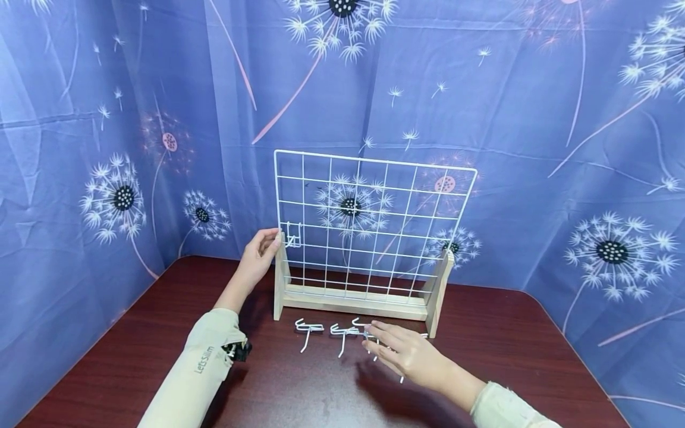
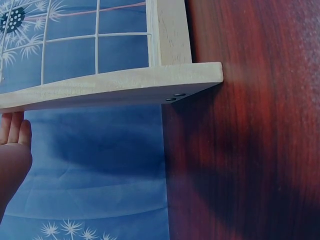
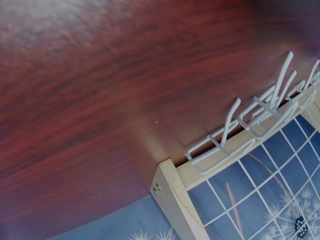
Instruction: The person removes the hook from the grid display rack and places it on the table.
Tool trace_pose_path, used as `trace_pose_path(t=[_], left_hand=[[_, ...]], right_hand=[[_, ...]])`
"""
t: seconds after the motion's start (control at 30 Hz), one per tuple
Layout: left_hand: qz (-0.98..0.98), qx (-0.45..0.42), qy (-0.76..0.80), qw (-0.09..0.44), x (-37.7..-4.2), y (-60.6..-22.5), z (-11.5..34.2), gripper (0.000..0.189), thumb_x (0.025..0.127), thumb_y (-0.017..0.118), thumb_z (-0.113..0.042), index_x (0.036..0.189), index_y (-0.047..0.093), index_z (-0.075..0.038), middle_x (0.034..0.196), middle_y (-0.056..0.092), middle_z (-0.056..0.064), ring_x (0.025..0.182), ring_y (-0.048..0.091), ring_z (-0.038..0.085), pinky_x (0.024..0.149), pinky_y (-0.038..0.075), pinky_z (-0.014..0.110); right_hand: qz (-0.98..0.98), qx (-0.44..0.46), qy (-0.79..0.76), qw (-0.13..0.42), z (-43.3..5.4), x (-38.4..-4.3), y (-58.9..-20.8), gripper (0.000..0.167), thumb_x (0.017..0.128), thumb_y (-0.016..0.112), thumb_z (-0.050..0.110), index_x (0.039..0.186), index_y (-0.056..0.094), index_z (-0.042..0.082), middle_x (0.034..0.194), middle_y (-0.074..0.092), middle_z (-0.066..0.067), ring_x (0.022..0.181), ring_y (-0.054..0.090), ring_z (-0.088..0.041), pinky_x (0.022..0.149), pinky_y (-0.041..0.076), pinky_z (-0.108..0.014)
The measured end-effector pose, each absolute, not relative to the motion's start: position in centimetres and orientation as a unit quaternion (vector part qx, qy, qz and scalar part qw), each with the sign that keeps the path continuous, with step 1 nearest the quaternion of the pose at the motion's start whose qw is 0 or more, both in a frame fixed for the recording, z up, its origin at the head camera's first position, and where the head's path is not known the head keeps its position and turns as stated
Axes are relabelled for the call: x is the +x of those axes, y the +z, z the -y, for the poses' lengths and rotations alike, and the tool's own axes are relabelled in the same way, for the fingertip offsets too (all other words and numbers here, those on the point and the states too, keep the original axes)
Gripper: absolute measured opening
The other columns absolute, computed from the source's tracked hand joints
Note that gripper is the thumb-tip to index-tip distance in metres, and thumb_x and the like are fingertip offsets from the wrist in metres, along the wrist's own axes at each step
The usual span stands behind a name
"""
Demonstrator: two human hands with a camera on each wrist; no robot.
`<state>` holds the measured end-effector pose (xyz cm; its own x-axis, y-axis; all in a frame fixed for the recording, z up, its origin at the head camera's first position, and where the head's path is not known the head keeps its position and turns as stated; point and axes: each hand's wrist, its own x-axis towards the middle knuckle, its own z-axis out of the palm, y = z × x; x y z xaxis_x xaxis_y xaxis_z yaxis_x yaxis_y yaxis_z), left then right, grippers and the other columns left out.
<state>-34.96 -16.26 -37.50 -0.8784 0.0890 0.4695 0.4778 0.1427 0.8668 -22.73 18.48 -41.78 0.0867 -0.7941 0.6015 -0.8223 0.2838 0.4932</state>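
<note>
A white wire grid panel (image 1: 358,229) stands upright in a wooden stand (image 1: 355,302). My left hand (image 1: 258,255) is at the top of the stand's left side piece, thumb and fingers around its edge; the left wrist view shows its fingers (image 2: 15,130) against the outer face. Close by, a white wire hook (image 1: 293,238) hangs on the grid's left edge. My right hand (image 1: 407,352) reaches over a group of similar hooks on the table, its fingers extended and partly covering them. Left of it lie two hooks, one (image 1: 308,329) apart and one (image 1: 342,331) nearer the fingertips.
The dark red-brown table (image 1: 299,386) has rounded far corners. A blue curtain (image 1: 514,196) with dandelion prints hangs behind the rack and along both sides. In the right wrist view, several hooks (image 3: 220,145) lie in a row along the stand's base bar.
</note>
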Motion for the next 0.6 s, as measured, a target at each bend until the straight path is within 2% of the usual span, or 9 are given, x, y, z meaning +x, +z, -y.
trace_pose_path(t=[0.2, 0.33, 0.6], left_hand=[[0.74, -0.188, -0.63, 0.143, -34.2, -36.7, 16.1, 0.038, 0.101, 0.049, -0.009, 0.134, 0.044, 0.009, 0.13, 0.051, 0.029, 0.116, 0.049, 0.031, 0.091, 0.04, 0.015], [0.743, -0.187, -0.625, 0.149, -35.1, -37.7, 16.2, 0.038, 0.101, 0.049, -0.012, 0.134, 0.044, 0.006, 0.131, 0.051, 0.027, 0.117, 0.049, 0.029, 0.092, 0.039, 0.014], [0.743, -0.191, -0.625, 0.144, -33.2, -35.7, 15.7, 0.037, 0.1, 0.047, -0.005, 0.133, 0.043, 0.013, 0.13, 0.05, 0.032, 0.119, 0.048, 0.037, 0.09, 0.039, 0.012]], right_hand=[[0.675, 0.605, -0.011, 0.423, -18.9, -22.5, -42.6, 0.032, 0.103, 0.041, 0.013, 0.106, 0.071, 0.004, 0.113, 0.067, -0.019, 0.101, 0.066, -0.029, 0.082, 0.055, -0.034], [0.679, 0.604, -0.031, 0.416, -18.9, -22.2, -43.0, 0.03, 0.102, 0.042, 0.015, 0.106, 0.071, 0.006, 0.113, 0.067, -0.016, 0.103, 0.065, -0.027, 0.083, 0.054, -0.033], [0.695, 0.598, -0.08, 0.392, -18.6, -21.5, -43.4, 0.037, 0.104, 0.035, 0.015, 0.105, 0.072, 0.008, 0.112, 0.068, -0.013, 0.103, 0.064, -0.024, 0.087, 0.053, -0.032]])
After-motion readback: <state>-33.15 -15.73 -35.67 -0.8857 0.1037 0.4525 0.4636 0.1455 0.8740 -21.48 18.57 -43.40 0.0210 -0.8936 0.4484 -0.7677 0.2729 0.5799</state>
